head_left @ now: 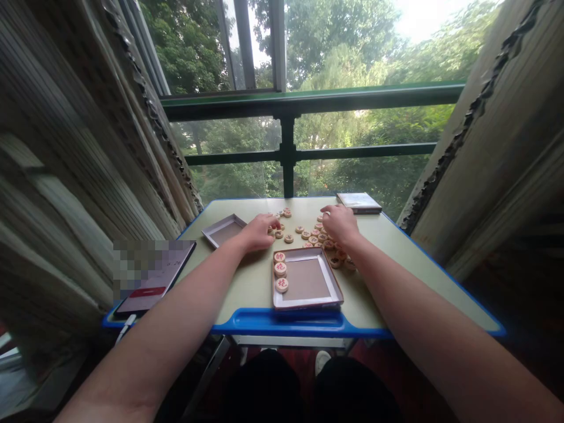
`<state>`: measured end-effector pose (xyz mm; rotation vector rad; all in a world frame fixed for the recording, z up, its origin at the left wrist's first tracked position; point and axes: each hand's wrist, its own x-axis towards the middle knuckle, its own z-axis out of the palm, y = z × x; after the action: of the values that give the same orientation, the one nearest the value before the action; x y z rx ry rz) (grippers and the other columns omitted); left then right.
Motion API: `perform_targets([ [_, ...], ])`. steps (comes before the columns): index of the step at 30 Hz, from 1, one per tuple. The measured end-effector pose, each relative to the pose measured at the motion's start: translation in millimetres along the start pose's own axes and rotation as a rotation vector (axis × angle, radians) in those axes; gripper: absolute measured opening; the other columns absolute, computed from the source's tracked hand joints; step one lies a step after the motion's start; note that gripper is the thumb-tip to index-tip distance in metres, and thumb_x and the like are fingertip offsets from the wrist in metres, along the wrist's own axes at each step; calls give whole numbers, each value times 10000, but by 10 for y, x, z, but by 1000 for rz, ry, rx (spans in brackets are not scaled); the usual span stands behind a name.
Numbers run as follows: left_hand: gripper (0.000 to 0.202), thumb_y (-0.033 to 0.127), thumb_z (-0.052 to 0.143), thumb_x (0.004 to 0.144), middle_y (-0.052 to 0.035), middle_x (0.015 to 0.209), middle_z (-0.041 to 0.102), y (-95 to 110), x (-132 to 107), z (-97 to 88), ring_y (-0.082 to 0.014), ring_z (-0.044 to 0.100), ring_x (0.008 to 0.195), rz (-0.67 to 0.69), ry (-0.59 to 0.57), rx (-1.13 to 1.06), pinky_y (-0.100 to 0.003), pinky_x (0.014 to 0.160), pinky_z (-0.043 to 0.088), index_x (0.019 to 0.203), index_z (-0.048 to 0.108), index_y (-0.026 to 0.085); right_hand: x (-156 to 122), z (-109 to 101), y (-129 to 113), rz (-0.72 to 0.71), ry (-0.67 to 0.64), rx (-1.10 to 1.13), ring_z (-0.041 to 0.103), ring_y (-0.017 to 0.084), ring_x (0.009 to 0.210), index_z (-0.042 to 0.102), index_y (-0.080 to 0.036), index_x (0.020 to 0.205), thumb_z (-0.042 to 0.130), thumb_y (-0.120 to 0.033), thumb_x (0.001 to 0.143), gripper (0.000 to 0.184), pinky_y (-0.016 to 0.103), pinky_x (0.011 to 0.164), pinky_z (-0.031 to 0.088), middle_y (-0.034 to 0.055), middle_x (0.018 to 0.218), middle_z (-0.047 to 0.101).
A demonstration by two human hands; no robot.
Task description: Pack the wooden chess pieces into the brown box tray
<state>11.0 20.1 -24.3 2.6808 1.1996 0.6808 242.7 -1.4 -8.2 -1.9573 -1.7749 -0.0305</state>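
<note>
My left hand point(259, 231) hovers over the left end of a scatter of round wooden xiangqi pieces point(288, 238). Its fingers are bent but apart, and nothing shows in them. On the far right side of the scatter, my right hand point(342, 224) reaches down with its fingers spread over the pieces near a xiangqi piece point(320, 218); whether the fingertips touch it I cannot tell. Between my forearms lies an open shallow box point(308, 281). Three red-lettered pieces point(281, 268) form a column along its left inside wall.
A second shallow box part, the lid point(224, 231), lies left of my left hand. A tablet point(154, 282) with a white cable point(127, 326) rests at the table's left edge. A flat case point(359, 203) sits at the back right. Curtains point(476, 135) hang on both sides of the window.
</note>
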Motion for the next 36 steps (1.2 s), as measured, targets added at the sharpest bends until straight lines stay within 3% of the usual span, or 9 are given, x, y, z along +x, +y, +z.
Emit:
perform_targets([
  [4,290,69,488,622,-53,872,607,4,-7,16,-158,563,785,23,-41,-85,-261,710,472,846,642,168,53,88,46,17,-177,77,571,199,965,674,-147,1014,503,-147,740,323,241,792,400,102,1058,652],
  [7,295,79,501,627,-51,872,603,16,-11,13,-147,559,748,28,-46,-85,-251,688,471,865,652,166,28,73,-20,7,-241,127,590,180,924,681,-146,992,495,-104,724,329,217,749,408,88,1012,674],
  [13,319,85,501,685,-51,912,614,23,7,42,-119,553,671,37,-1,-79,-247,675,473,955,651,163,-21,71,-98,-67,-241,103,585,189,905,692,-166,963,489,-119,730,313,230,764,407,84,979,673],
  [17,338,76,490,709,-68,1027,613,-22,38,96,-160,584,860,58,57,-58,-270,777,481,992,651,166,20,146,-54,-180,-154,70,551,197,958,664,-173,1040,484,-168,758,334,253,857,383,101,1062,621],
  [20,347,40,471,698,-83,1127,584,-41,47,112,-195,544,1040,52,86,-38,-300,890,456,957,667,162,35,163,-37,-204,-196,22,550,214,947,647,-177,1075,499,-239,771,344,282,860,392,107,1039,621],
  [24,380,16,441,694,-62,1180,571,-40,32,80,-190,526,1090,21,137,31,-331,962,423,951,670,177,30,161,-26,-210,-239,11,555,216,958,627,-149,1099,480,-268,790,361,282,861,398,105,1022,644],
  [26,384,24,436,708,-47,1181,581,-43,26,63,-187,524,1102,1,136,78,-333,984,406,972,664,184,31,163,-19,-169,-232,57,561,199,968,614,-142,1118,458,-197,784,372,257,862,395,101,1050,646],
  [31,334,82,468,741,-62,1122,629,-66,34,70,-200,563,1066,-9,11,132,-328,959,422,999,658,178,32,119,-20,49,-305,234,607,169,876,664,-137,1028,490,-108,699,373,203,753,429,77,989,679],
  [36,293,88,503,743,-76,1151,614,-58,44,94,-191,556,1082,40,58,54,-302,963,414,976,664,164,2,54,-53,79,-354,292,615,161,826,679,-140,982,528,-143,686,333,193,687,433,64,923,691],
])
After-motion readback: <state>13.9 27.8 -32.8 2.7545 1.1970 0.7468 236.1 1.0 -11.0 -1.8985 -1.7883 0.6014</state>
